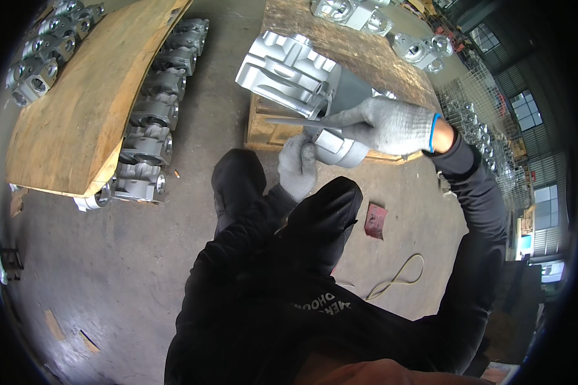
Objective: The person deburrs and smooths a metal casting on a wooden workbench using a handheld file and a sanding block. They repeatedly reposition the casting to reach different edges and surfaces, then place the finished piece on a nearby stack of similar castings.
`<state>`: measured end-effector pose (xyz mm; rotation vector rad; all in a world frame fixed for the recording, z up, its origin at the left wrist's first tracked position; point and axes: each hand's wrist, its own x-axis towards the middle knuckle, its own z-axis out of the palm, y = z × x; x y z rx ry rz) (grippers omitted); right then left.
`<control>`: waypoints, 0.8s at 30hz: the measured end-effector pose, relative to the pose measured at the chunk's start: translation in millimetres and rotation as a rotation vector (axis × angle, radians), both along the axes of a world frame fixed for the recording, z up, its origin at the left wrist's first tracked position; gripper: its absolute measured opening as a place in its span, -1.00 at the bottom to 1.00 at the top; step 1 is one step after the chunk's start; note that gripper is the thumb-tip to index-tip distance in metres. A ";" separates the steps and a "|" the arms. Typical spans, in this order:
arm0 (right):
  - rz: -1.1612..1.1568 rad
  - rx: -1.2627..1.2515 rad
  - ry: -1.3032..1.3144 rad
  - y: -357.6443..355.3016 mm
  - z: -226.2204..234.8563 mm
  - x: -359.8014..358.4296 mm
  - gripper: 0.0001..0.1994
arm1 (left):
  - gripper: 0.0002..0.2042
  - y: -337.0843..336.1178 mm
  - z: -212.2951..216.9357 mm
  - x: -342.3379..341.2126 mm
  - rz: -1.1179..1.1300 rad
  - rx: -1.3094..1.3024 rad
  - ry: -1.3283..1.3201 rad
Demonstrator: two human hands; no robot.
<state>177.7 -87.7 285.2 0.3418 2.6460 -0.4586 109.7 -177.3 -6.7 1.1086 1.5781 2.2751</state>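
Observation:
A large silver metal casting (pixel 289 74) with ribs and a round collar lies at the near edge of a wooden-topped stand. My right hand (pixel 392 125), in a grey knit glove with a blue cuff edge, is closed around a file (pixel 288 121). The slim grey file points left across the casting, just above its near end. My left hand (pixel 297 165), gloved alike, has its fingers curled against the near end of the casting, below the file. Its fingertips are partly hidden.
The wooden stand (pixel 359 48) carries more castings (pixel 420 50) at its far side. To the left, a plywood sheet (pixel 90 96) has rows of castings (pixel 149 141) along both sides. A red scrap (pixel 376 221) and a looped cord (pixel 398 280) lie on the floor. Wire-mesh cages (pixel 475 96) stand at right.

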 end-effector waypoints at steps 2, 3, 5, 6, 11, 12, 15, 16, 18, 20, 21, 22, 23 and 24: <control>0.098 -0.081 0.042 10.1 -4.1 2.0 -0.60 | -0.63 2.0 -1.5 -0.3 0.043 0.023 0.052; -0.104 0.032 -0.216 16.0 -2.7 4.5 -0.59 | -0.63 2.9 -1.6 0.3 0.053 0.009 0.074; -0.147 -0.141 -0.159 21.9 -4.0 6.7 -0.56 | -0.62 4.0 -0.6 1.4 0.131 0.013 0.121; -0.285 -0.134 -0.227 22.2 -4.3 6.9 -0.56 | -0.62 3.9 0.4 1.5 0.138 0.037 0.127; -0.168 -0.175 -0.204 21.6 1.4 4.7 -0.57 | -0.64 2.4 7.3 0.6 0.091 0.023 0.091; -0.179 -0.062 -0.260 21.0 1.0 4.1 -0.58 | -0.64 2.3 8.0 0.2 0.084 0.022 0.107; -0.181 -0.031 -0.194 22.7 -3.5 4.0 -0.58 | -0.65 6.0 9.7 -1.5 0.097 0.008 0.109; -0.191 -0.147 -0.155 23.9 -6.1 3.8 -0.57 | -0.66 7.2 9.9 -0.7 0.097 0.023 0.098; -0.112 -0.299 -0.059 26.5 -7.4 5.5 -0.51 | -0.66 11.2 9.9 -1.5 0.110 0.061 0.080; -0.138 -0.271 -0.085 28.2 -4.6 7.8 -0.52 | -0.68 12.5 8.1 -2.6 0.075 0.040 0.080; -0.154 -0.205 -0.117 28.9 -0.6 9.2 -0.52 | -0.68 14.1 7.0 -2.8 0.093 0.028 0.095; -0.125 -0.176 -0.121 29.7 3.0 9.2 -0.52 | -0.67 15.6 5.9 -3.6 0.131 0.029 0.114; -0.130 -0.097 -0.147 30.8 5.5 7.9 -0.52 | -0.67 17.7 5.0 -5.4 0.085 0.042 0.067; -0.149 -0.173 -0.132 32.8 9.2 7.0 -0.53 | -0.66 19.8 4.4 -6.1 0.049 0.051 0.021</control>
